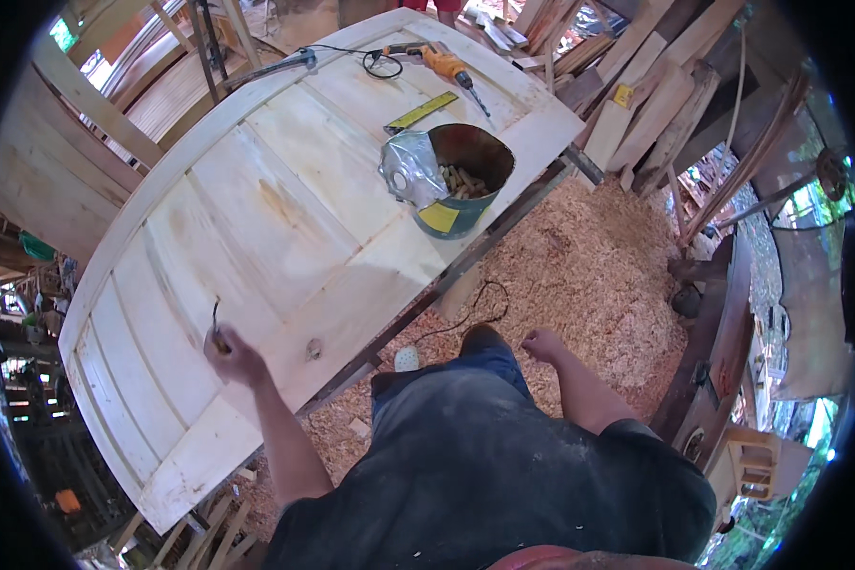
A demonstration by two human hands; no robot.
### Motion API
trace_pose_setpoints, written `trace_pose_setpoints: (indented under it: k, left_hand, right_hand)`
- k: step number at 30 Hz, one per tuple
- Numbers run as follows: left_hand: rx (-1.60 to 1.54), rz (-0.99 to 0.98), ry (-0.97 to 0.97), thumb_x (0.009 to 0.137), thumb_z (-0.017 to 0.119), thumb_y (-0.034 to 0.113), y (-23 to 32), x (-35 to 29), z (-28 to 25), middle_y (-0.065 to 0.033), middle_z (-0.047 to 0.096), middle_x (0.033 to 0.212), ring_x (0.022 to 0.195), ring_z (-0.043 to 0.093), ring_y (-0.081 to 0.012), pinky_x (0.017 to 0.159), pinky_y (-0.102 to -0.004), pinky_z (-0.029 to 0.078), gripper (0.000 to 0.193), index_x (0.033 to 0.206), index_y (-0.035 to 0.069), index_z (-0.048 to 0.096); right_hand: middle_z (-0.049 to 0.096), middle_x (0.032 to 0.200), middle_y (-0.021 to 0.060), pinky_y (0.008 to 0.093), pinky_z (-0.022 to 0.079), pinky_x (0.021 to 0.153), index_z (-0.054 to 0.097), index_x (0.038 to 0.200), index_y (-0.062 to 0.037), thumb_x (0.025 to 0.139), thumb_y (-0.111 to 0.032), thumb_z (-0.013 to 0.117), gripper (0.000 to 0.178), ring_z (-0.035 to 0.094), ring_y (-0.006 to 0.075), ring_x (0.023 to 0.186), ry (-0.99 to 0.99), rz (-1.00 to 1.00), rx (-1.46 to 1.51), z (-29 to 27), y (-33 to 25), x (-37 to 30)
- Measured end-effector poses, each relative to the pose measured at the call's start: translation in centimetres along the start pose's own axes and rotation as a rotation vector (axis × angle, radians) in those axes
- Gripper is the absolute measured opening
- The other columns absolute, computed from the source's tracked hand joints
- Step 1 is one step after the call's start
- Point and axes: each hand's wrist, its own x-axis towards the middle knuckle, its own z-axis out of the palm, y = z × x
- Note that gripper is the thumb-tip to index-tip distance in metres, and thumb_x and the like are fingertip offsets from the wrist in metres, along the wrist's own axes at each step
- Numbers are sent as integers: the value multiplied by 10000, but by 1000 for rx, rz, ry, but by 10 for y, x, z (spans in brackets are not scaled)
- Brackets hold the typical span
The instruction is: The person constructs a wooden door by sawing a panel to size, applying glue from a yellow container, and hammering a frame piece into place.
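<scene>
Looking down through the head view, gripping a thin dark tool point(217, 310) in the left hand point(236, 357), wrapping the fingers around its lower end and pointing the tip away from the body. Holding it out over the left part of the panel point(285, 252); can't tell through the blur whether touching the surface or just above. Curling the right hand point(541, 345) into a loose fist off the panel's edge, over the shavings point(598, 275), apparently gripping nothing.

For doing this bit well, probably worth steadying the left forearm on the panel and working in short, slow passes, going along the seams rather than across. Not leaning too hard on that thin tip either, guessing at a skid risk there. Watching out for the knot point(313, 350) to the right of the left hand, likely harder going. Maybe planting the right hand on the panel too, for balance. Probably fine leaving the drill point(444, 65) and yellow ruler point(421, 112) up at the far end, but minding the tin point(465, 220) of pegs point(458, 180) near the edge, perhaps nudging it inward.
</scene>
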Motion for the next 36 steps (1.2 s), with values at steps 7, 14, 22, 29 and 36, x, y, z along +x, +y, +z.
trace_pose_setpoints:
  k: [7, 14, 22, 29, 36]
  left_hand:
    - [-271, 647, -557, 781, 814, 61, 291, -106, 103, -166, 703, 1203, 1097, 669, -336, 920, -427, 556, 335, 1098, 54, 710]
    - [80, 702, -707, 906, 756, 213, 374, -193, 238, -86, 717, 1159, 1097, 673, -339, 979, -469, 509, 198, 1081, 124, 726]
    - [390, 441, -760, 917, 705, 212, 377, -211, 254, -80, 729, 933, 858, 715, -307, 753, -448, 574, 123, 979, 115, 748]
    - [395, 521, -694, 857, 706, 213, 374, -220, 259, -70, 652, 798, 755, 694, -294, 657, -443, 571, 86, 860, 127, 707]
    - [383, 552, -601, 809, 707, 200, 366, -228, 245, -65, 627, 864, 816, 670, -279, 699, -441, 555, 100, 847, 122, 658]
  right_hand:
    - [783, 872, 150, 429, 595, 794, 792, 976, -40, 880, -306, 706, 296, 766, 294, 815, -66, -141, -184, -94, -20, 111]
    - [761, 869, 193, 419, 588, 767, 733, 993, 6, 926, -196, 707, 214, 751, 347, 814, 179, -775, -25, -264, -204, 160]
    - [634, 1393, 243, 475, 514, 1064, 713, 1170, 8, 900, -181, 696, 330, 649, 376, 1235, 26, -1168, -350, -292, -408, 230]
    - [525, 1512, 224, 503, 408, 1201, 441, 1548, -12, 911, -262, 719, 739, 448, 420, 1451, 237, -1335, -736, -257, -504, 362]
    - [645, 1306, 238, 515, 518, 1061, 591, 1329, -25, 916, -392, 747, 574, 581, 432, 1297, 230, -1135, -982, -221, -529, 287]
